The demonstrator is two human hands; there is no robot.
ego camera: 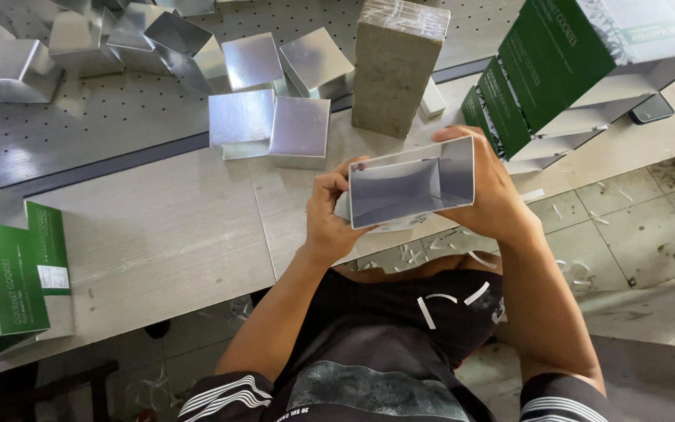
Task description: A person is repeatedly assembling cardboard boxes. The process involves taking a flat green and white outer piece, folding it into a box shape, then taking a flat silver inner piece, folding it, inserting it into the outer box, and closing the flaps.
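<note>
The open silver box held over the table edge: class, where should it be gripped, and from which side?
Probably by its two short end walls, one hand from each side, as the left hand and right hand do. The silver box faces open, so the thin long walls would likely buckle.

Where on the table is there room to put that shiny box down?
Bare wooden table lies left of the left hand, between the flat silver square boxes and the green printed cartons. It is crowded behind, with silver trays, and around the right hand.
</note>
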